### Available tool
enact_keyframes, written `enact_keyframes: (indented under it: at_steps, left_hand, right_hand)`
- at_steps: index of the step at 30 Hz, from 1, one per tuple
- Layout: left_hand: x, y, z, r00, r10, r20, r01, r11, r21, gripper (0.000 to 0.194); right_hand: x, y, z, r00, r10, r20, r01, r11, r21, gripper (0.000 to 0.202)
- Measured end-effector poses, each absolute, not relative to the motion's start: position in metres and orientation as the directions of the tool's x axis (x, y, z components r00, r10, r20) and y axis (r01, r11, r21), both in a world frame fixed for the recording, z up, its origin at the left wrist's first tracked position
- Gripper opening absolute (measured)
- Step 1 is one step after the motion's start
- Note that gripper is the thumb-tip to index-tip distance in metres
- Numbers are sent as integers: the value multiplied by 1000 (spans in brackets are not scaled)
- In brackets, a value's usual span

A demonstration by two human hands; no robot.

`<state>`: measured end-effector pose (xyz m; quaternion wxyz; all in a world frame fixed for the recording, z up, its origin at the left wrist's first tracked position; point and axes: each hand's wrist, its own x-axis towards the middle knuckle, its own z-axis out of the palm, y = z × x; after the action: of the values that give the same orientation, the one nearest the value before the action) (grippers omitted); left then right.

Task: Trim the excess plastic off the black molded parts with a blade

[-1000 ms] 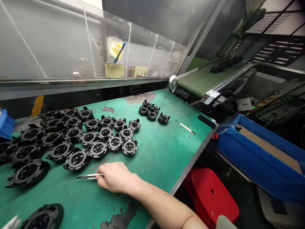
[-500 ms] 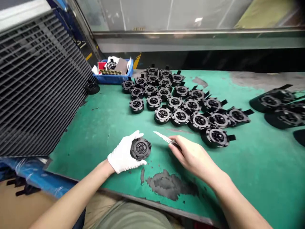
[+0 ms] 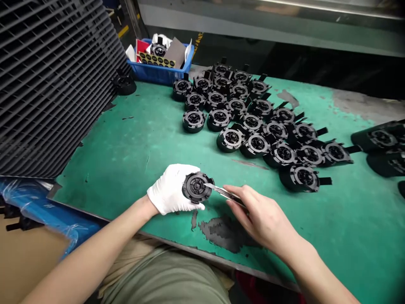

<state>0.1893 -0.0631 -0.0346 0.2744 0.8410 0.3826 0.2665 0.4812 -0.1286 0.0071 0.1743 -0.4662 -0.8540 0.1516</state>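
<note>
In a white glove, my left hand (image 3: 171, 188) grips a round black plastic part (image 3: 196, 188) by its left side, its ribbed face turned up. My bare right hand (image 3: 257, 209) is closed around a utility knife (image 3: 228, 195). The knife's blade points left, and its tip lies over the face of the black part; whether it touches the surface I cannot tell. Beyond my hands, several similar black round parts (image 3: 255, 144) stand grouped on the green table mat (image 3: 136, 143), many with a black tab sticking out.
A black slatted rack (image 3: 57, 80) leans along the left side, with one black part (image 3: 125, 83) beside it. At the back left sits a blue bin (image 3: 158, 72) holding stickers and papers. More black parts (image 3: 386, 145) stand far right. The mat has dark worn patches (image 3: 223, 232).
The knife has come to the left, so its tip is now over the black part instead of apart from it. The camera view has tilted down, nearer the table.
</note>
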Motion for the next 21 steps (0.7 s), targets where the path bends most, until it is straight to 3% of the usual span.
enact_keyframes:
  at_steps: [8, 15, 21]
  left_hand:
    - [191, -64, -33, 576, 737, 353, 445, -645, 621, 88]
    - [188, -68, -40, 550, 719, 425, 464, -686, 560, 94]
    - [187, -68, -43, 520, 726, 450, 439, -680, 588, 94]
  right_hand:
    - [473, -137, -1, -485, 867, 116, 795, 492, -355, 22]
    - [466, -134, 3, -490, 862, 134, 784, 502, -365, 31]
    - [468, -139, 8, -490, 863, 124, 781, 497, -377, 36]
